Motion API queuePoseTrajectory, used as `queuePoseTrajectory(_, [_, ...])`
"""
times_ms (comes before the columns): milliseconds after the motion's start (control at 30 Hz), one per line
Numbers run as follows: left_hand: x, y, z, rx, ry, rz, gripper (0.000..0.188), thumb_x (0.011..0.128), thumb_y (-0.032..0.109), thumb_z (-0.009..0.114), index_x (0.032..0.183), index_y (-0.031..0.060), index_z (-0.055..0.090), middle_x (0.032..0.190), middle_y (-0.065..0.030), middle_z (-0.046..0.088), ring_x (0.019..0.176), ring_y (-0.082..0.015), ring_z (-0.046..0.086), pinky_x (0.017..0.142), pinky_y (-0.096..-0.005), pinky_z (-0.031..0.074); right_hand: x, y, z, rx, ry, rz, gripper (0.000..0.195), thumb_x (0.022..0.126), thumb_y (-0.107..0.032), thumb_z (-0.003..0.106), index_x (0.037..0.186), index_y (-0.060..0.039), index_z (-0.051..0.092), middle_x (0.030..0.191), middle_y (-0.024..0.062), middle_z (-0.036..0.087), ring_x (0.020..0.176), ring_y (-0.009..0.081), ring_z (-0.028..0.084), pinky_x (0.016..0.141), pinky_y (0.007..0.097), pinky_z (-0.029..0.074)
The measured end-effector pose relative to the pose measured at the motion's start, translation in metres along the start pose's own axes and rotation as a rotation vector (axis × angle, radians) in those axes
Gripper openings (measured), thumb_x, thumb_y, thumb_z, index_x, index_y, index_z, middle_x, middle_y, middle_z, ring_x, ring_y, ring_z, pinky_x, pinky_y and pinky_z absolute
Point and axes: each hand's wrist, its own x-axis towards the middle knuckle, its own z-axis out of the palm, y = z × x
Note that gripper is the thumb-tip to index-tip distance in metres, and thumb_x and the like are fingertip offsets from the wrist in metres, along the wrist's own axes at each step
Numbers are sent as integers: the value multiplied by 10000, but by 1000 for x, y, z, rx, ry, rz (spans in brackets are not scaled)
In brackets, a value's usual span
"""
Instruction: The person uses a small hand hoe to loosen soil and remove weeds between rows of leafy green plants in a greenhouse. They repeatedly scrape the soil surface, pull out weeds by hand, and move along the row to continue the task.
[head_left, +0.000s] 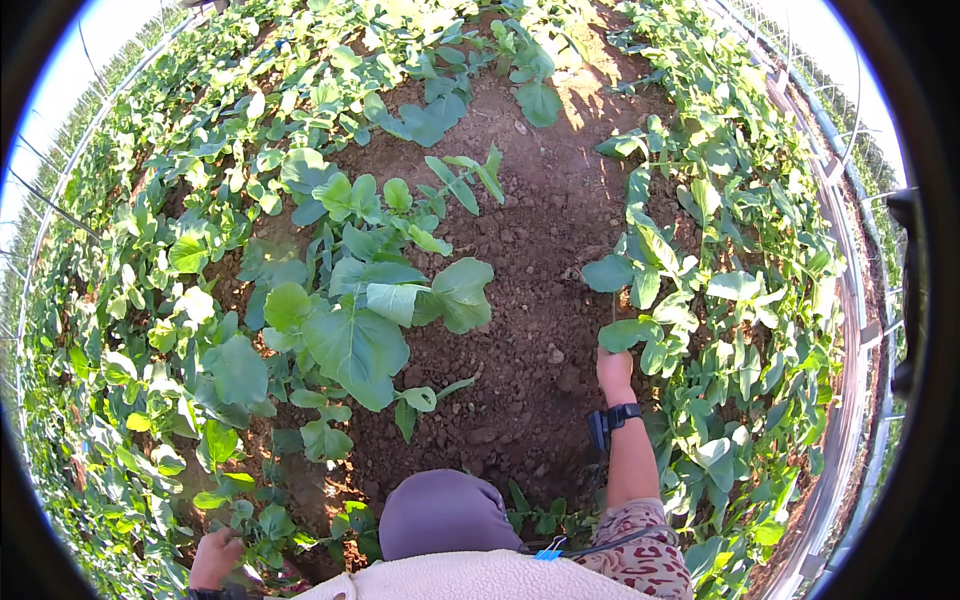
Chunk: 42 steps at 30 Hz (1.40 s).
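My right hand (615, 369), with a dark strap device (613, 424) on its wrist, reaches in at the edge of the leafy row on the right. Broad green leaves (628, 334) cover its fingers, so what it touches or holds is hidden. Low at the left, my left hand (217, 553) is beside small leafy plants (276, 520), its fingers curled; whether it grips a stem cannot be told. A large broad-leaved plant (358, 341) spreads left of the middle over brown soil (525, 285).
Dense leafy rows stand on both sides. A curved pale rail (855, 300) with thin wire hoops runs along the right, another (56, 180) along the left. Below are a purple cap (446, 514), a fleecy pale garment (480, 577), a blue clip (549, 554) and a dark cable (619, 541).
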Motion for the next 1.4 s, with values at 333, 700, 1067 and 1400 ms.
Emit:
queuePoseTrajectory(333, [-3,24,-5,-37,-59,-38,259,808,145,583,992,-27,641,724,-144,666,669,-212,665,633,-320,508,164,39,78,27,-46,277,230,930,-213,459,982,-46,608,734,86,609,583,236,574,550,363,492])
queuePoseTrajectory(700, [2,17,0,29,21,116,243,773,154,587,954,6,655,727,-193,642,703,-312,653,649,-378,495,22,0,18,-61,-213,379,348,879,-289,511,885,55,564,770,230,637,562,366,629,485,463,498])
queuePoseTrajectory(1067, [-40,27,-32,-227,62,110,254,783,184,579,950,11,661,748,-153,654,697,-269,647,650,-331,494,-31,-38,-3,-55,-290,146,325,874,-273,535,815,45,563,682,168,630,532,317,624,428,402,492])
queuePoseTrajectory(1400, [-108,-47,-106,-460,570,-83,320,856,280,600,701,2,636,632,-64,639,584,-92,573,529,-254,428,-38,-97,-33,316,-538,502,216,833,-246,525,714,-66,531,574,78,539,418,178,482,350,307,331])
